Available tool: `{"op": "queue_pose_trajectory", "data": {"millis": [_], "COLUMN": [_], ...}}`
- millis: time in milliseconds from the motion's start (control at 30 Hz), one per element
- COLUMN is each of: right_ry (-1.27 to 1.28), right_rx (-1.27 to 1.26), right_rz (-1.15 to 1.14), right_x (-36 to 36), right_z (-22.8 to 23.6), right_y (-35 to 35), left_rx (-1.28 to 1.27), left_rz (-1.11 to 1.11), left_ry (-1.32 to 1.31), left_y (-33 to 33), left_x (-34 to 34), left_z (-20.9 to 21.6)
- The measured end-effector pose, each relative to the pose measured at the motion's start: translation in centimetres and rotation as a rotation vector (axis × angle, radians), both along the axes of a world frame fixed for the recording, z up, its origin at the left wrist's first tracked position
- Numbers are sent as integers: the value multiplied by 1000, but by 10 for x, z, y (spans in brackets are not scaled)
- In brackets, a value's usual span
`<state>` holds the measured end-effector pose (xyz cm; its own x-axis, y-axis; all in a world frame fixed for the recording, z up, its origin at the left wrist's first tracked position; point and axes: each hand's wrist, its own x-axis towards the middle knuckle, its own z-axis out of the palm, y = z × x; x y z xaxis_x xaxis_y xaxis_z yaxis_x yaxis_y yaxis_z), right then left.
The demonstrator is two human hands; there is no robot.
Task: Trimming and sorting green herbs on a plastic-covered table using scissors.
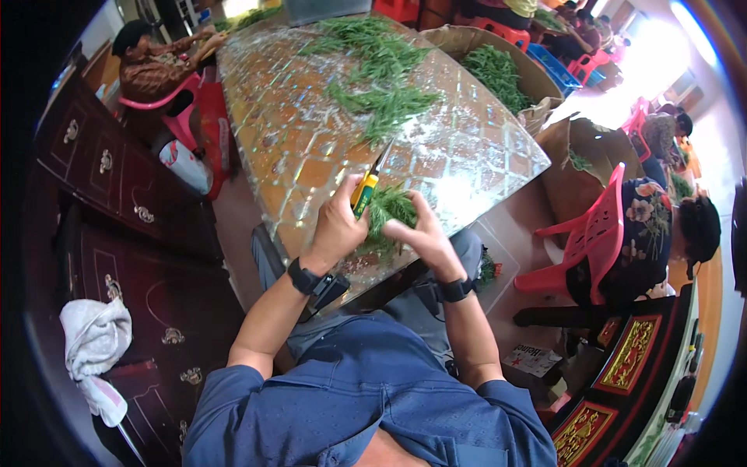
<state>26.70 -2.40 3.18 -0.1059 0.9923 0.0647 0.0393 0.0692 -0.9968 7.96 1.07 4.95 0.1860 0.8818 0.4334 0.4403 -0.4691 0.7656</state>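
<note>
My left hand point(337, 223) is closed around a pointed tool point(366, 191) with a yellow and green handle. Its dark, narrow tip points away from me over the table. Against that hand lies a bunch of feathery green sprigs point(387, 208), near the table's front edge. My right hand point(426, 237) is at the right side of this bunch, thumb and forefinger apart, its other fingers partly hidden. Farther up the table, a long loose heap of the same sprigs point(381, 101) runs toward the back. Both of my wrists wear black bands.
The patterned table point(303, 140) is strewn with white bits; a grey bin point(323, 9) stands at its far end. Large cartons point(580, 159), one filled with greenery point(492, 74), stand at right. Dark drawers point(117, 156) line the left. Pink chairs point(587, 241) and other people sit around.
</note>
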Motion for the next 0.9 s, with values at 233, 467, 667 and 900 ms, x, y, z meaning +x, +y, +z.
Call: {"op": "queue_pose_trajectory", "data": {"millis": [233,467,667,900], "right_ry": [-338,-538,-376,330], "right_rx": [85,113,64,-38], "right_rz": [-9,-161,-117,-211], "right_x": [2,-13,1,32], "right_z": [23,14,6,20], "right_y": [0,2,15,8], "left_rx": [-85,-144,-299,-480], "left_rz": [-71,-75,-288,-27], "left_ry": [-48,-34,-310,-254], "left_y": [1,-1,0,48], "left_x": [-4,-7,-18,-75], "left_z": [-3,-12,1,-3]}}
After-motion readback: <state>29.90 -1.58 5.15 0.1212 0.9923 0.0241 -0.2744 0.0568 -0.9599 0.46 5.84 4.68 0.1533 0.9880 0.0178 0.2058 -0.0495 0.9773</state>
